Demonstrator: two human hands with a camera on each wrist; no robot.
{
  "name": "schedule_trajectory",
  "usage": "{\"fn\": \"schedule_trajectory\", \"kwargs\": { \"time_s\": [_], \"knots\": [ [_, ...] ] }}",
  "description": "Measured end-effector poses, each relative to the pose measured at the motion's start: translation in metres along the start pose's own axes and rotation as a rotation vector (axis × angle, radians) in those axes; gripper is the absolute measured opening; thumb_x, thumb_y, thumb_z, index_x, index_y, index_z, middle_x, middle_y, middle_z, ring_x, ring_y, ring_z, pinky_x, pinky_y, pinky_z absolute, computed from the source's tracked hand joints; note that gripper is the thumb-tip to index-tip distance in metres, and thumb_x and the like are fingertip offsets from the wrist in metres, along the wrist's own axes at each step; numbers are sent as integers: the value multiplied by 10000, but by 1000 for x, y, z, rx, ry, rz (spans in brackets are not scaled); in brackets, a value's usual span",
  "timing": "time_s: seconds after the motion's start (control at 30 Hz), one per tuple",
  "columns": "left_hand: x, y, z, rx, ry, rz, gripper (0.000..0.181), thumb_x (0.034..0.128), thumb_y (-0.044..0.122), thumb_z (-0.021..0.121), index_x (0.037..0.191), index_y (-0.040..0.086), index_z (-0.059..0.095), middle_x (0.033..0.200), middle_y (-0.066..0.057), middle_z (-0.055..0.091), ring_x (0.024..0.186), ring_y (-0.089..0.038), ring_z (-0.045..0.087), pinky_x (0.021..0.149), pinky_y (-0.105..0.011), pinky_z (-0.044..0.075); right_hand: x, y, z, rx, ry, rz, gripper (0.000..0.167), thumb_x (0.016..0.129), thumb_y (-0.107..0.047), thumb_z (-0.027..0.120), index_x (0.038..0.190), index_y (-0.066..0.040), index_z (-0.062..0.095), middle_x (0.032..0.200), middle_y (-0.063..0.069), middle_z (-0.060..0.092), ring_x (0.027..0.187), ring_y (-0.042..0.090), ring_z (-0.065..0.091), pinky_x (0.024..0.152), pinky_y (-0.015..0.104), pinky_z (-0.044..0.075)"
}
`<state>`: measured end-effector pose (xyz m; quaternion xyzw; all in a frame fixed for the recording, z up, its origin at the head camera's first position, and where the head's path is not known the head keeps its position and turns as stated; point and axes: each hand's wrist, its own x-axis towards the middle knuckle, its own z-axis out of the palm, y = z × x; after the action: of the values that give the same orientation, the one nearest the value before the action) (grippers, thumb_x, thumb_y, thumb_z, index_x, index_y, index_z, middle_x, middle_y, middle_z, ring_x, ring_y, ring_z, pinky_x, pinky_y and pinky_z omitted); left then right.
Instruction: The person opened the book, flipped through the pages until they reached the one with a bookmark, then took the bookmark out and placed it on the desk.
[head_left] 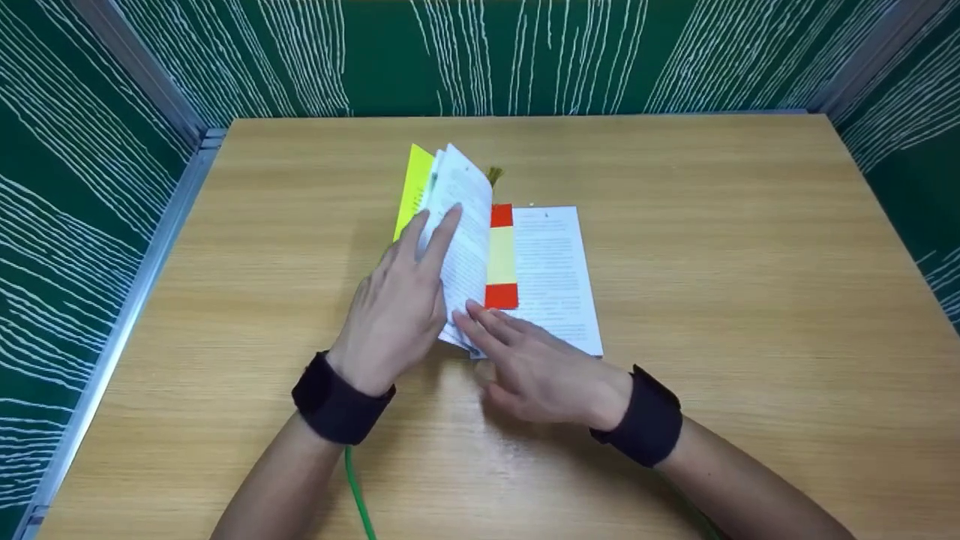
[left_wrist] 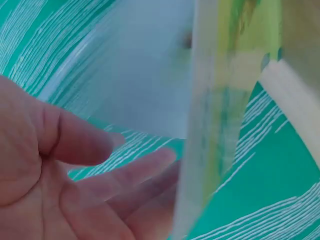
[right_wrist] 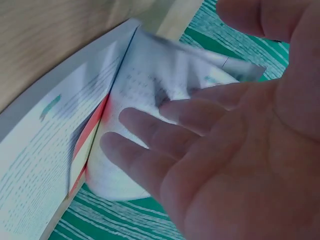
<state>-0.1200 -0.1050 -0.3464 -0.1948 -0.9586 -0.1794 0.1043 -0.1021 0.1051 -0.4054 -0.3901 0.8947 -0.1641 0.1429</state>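
Observation:
A book point(head_left: 551, 285) with printed pages and a yellow cover point(head_left: 415, 184) lies spread on the table. A red and cream bookmark point(head_left: 501, 255) rests against the right-hand page near the fold, partly hidden by raised pages point(head_left: 466, 225). My left hand point(head_left: 397, 300) lies along the left side of these pages, fingers fairly straight. In the left wrist view, its thumb point(left_wrist: 82, 137) stands apart from the blurred pages. Extended fingers of my right hand point(head_left: 544, 367) touch the lower part of the raised pages; the right wrist view shows its palm and straight fingers point(right_wrist: 155, 135).
The wooden table point(head_left: 712, 262) extends around the book. Green panels with white streaks point(head_left: 390, 60) border its back and sides. A tassel point(head_left: 494, 175) shows above the book. A green cable point(head_left: 358, 491) hangs from the left wristband point(head_left: 341, 397).

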Motion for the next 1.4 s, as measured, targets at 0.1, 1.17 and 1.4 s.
{"fn": "schedule_trajectory", "kwargs": {
  "time_s": [0.1, 1.17, 1.4],
  "knots": [
    [-2, 4, -1, 63, 39, 12, 556, 1030, 110, 522, 1579, 124, 433, 1601, -233, 374, 1291, -400, 565, 892, -498, 599, 1, -5, 3, -39, -3, -34, 821, 1021, -287, 585, 1676, -147, 110, 1740, 76, 94, 1590, 208, 163, 1266, 457, 215],
    [8, -7, 57, 183, -471, -107, 569, 1063, 203, 515, 1608, 109, 382, 1621, -309, 323, 1499, -473, 325, 1087, -580, 464, -1, -7, 12, -105, -99, -40, 595, 1070, -259, 468, 1626, -96, 331, 1709, 83, 242, 1555, 356, 263, 1224, 575, 271],
    [9, -10, 59, 180, -487, -105, 574, 1065, 222, 524, 1607, 100, 380, 1612, -317, 333, 1492, -476, 337, 1061, -571, 490, 0, -5, 12, -88, -100, -41, 575, 1080, -263, 464, 1621, -106, 349, 1705, 73, 259, 1540, 365, 299, 1210, 577, 301]
  ]
}}
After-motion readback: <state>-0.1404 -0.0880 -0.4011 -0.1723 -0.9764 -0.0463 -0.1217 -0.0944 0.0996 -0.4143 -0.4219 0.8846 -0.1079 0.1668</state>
